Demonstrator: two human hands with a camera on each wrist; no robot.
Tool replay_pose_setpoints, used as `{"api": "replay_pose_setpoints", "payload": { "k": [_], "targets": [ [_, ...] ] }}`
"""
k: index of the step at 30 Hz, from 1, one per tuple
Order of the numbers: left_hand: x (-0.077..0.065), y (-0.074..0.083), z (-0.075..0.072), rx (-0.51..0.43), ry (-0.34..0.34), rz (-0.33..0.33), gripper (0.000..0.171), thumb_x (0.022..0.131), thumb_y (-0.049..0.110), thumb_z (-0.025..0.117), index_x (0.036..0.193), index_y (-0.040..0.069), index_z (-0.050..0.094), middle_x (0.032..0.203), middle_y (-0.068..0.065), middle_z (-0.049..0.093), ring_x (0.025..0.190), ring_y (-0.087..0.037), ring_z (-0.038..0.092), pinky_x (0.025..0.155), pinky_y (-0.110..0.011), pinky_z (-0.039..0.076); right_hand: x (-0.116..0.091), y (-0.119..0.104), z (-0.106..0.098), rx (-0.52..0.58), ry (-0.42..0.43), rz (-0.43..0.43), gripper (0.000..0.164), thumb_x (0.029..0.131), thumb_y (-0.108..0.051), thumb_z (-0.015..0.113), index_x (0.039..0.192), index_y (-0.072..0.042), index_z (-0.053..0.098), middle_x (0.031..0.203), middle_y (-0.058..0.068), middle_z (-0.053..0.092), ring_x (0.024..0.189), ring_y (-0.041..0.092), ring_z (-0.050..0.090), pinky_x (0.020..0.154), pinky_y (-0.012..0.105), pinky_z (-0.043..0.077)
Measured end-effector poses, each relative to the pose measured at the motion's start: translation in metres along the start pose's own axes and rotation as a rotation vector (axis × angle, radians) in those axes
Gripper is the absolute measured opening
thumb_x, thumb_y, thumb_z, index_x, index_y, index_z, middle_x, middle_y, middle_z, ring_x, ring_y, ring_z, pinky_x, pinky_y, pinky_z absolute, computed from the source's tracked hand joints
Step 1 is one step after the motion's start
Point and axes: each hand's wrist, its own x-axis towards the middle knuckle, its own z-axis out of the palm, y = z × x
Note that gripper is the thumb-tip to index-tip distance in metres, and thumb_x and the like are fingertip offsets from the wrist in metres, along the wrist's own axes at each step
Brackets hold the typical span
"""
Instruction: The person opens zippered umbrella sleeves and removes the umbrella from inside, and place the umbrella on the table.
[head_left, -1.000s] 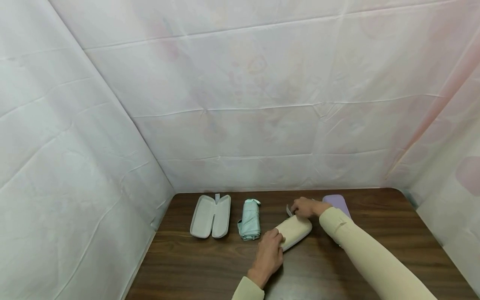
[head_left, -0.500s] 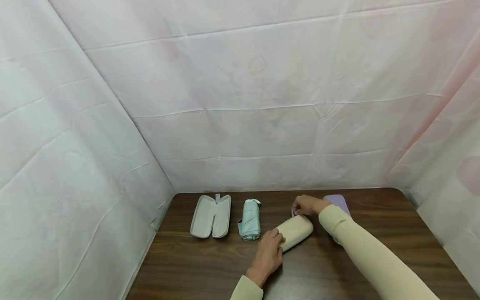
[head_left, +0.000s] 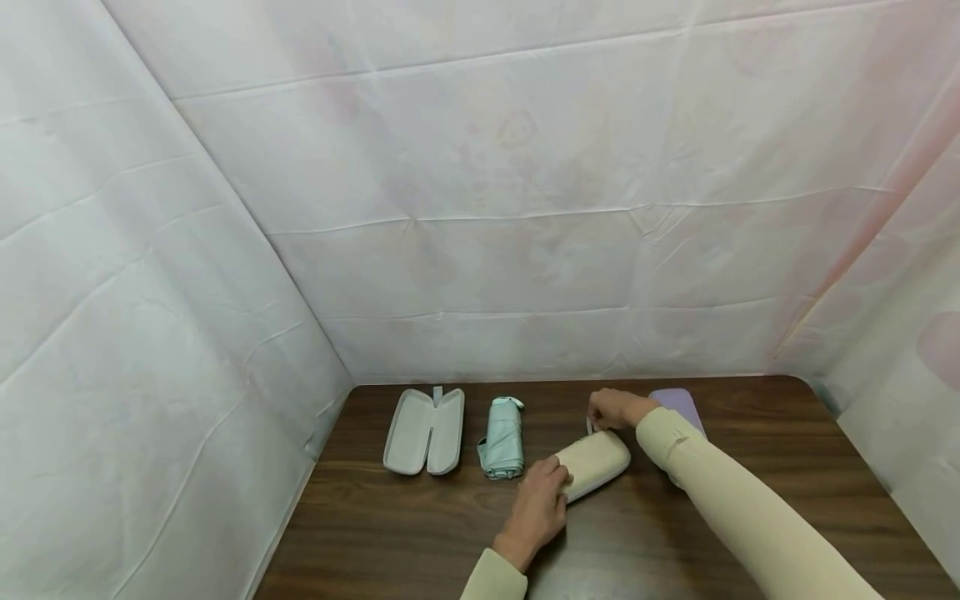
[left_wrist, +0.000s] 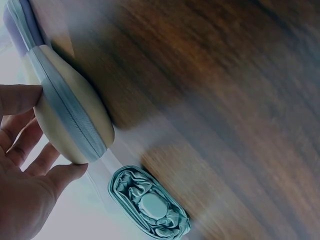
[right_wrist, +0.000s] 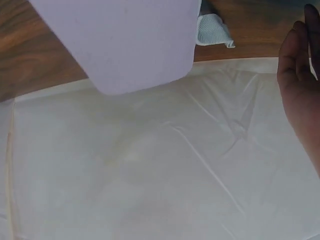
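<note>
A cream zip case [head_left: 594, 463] lies slanted on the brown table. My left hand [head_left: 534, 505] holds its near end. In the left wrist view, fingers and thumb span the case's rounded end, across a grey zipper band [left_wrist: 65, 105] that is closed along this stretch. At the case's far left edge, my right hand [head_left: 617, 409] has bent fingers that pinch a short pale strap [head_left: 589, 426]. The fingertips are mostly hidden in the head view. Only part of the right hand [right_wrist: 302, 75] shows at the right wrist view's edge.
A lilac case [head_left: 678, 408] lies partly behind the right forearm, with a grey ribbed loop [right_wrist: 214, 30] beside it. A folded mint umbrella [head_left: 502, 439] and an opened white case [head_left: 408, 433] lie to the left. White sheeting [head_left: 480, 267] walls the table's back and sides.
The right hand has risen slightly, and the strap, earlier seen sticking out left of the fingers, now stands upright below them. The cream case has slid a little to the right; the left hand keeps its hold.
</note>
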Motion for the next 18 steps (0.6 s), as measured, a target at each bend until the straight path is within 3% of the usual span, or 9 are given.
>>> {"api": "replay_pose_setpoints", "payload": {
  "k": [7, 13, 18],
  "targets": [
    [0.0005, 0.0001, -0.0023, 0.011, -0.027, 0.023, 0.029, 0.082, -0.001, 0.08, 0.105, 0.016, 0.076, 0.096, 0.005, 0.058, 0.089, -0.015, 0.06, 0.081, -0.028, 0.052, 0.0011, 0.0019, 0.0024, -0.073, -0.048, -0.019, 0.026, 0.098, 0.001, 0.069, 0.078, -0.015, 0.074, 0.076, -0.006, 0.067, 0.058, 0.007, 0.046, 0.057, 0.024, 0.039],
    [0.0021, 0.0006, -0.0012, 0.065, -0.044, 0.039, 0.025, 0.084, 0.008, 0.084, 0.105, 0.018, 0.075, 0.099, 0.005, 0.057, 0.091, -0.015, 0.06, 0.086, -0.029, 0.052, -0.0005, -0.0035, 0.0038, -0.187, -0.039, -0.063, 0.041, 0.099, 0.002, 0.063, 0.063, -0.016, 0.057, 0.063, -0.006, 0.046, 0.057, 0.008, 0.033, 0.057, 0.026, 0.033],
    [0.0025, 0.0034, 0.0004, 0.115, -0.055, 0.022, 0.023, 0.085, 0.017, 0.088, 0.103, 0.02, 0.073, 0.1, 0.005, 0.057, 0.093, -0.016, 0.061, 0.088, -0.03, 0.052, -0.0054, -0.0045, 0.0095, -0.3, 0.036, -0.115, 0.032, 0.101, -0.003, 0.066, 0.072, -0.018, 0.066, 0.074, -0.005, 0.055, 0.069, 0.011, 0.043, 0.065, 0.03, 0.038]
  ]
}}
